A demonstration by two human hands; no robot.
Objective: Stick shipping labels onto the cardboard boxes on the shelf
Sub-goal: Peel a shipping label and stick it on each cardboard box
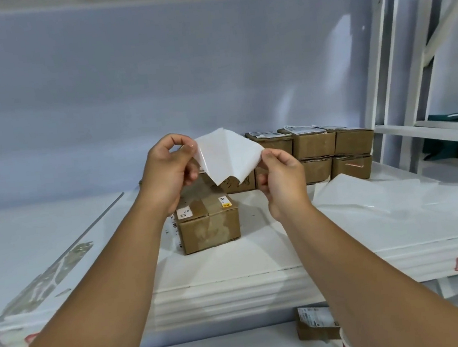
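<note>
Both hands pinch a white shipping label [228,156] above a sealed cardboard box [209,225] on the shelf [260,258]: left hand [169,171] its left edge, right hand [281,178] its right corner.

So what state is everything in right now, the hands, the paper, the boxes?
Label: held up, creased, seemingly half peeled.
Left hand: pinches its left edge.
Right hand: pinches its right corner.
Front box: closed, taped, only small stickers.
Back boxes: stacked, closed, labels on top.
Sheets: lying loose on the shelf.
</note>
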